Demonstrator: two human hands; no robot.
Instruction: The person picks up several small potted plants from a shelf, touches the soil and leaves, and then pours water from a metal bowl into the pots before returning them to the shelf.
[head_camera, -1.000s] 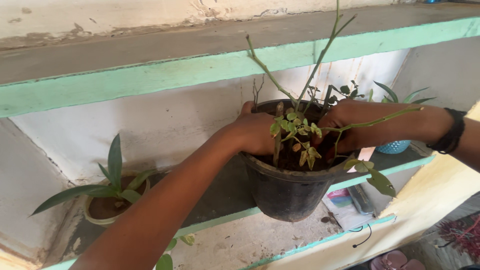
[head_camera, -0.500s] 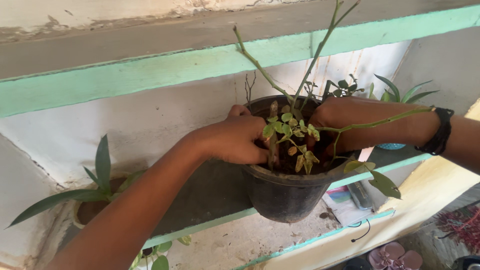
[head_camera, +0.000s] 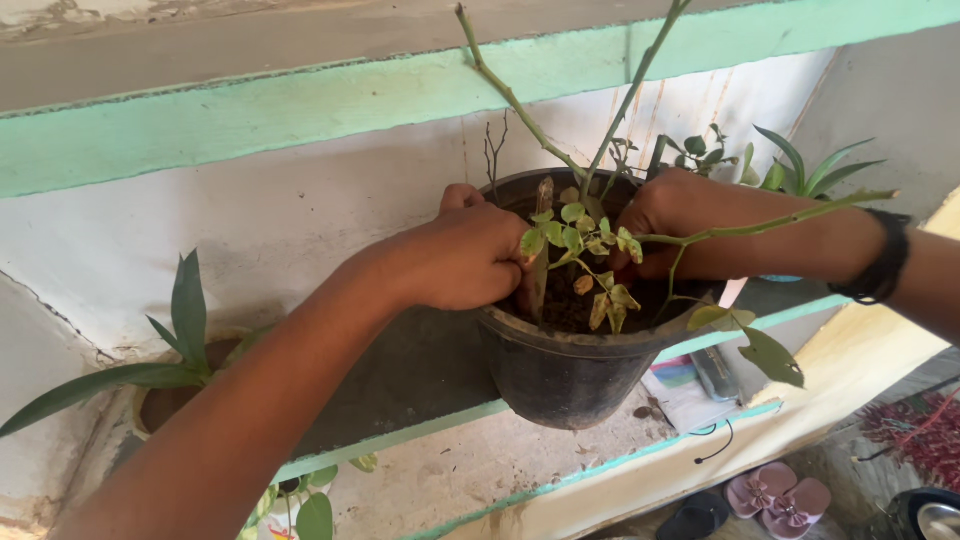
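We rest our left hand (head_camera: 462, 258) and right hand (head_camera: 672, 215) in the black pot (head_camera: 565, 370), fingers buried in soil (head_camera: 570, 312), grip hidden.

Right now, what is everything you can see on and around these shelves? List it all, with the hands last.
Round black plastic pot: one, on the shelf edge, holds soil and a thin-stemmed green plant.
Pale round pot with long green leaves: one, shelf far left.
Teal patterned pot: one, behind the right forearm, mostly hidden.
Mint-green shelf edges: several, above and below.
Pink sandals: one pair, on the floor, lower right.
Black wristband: one, right wrist.
Left hand: on the black pot's left rim.
Right hand: inside the pot, on the soil.
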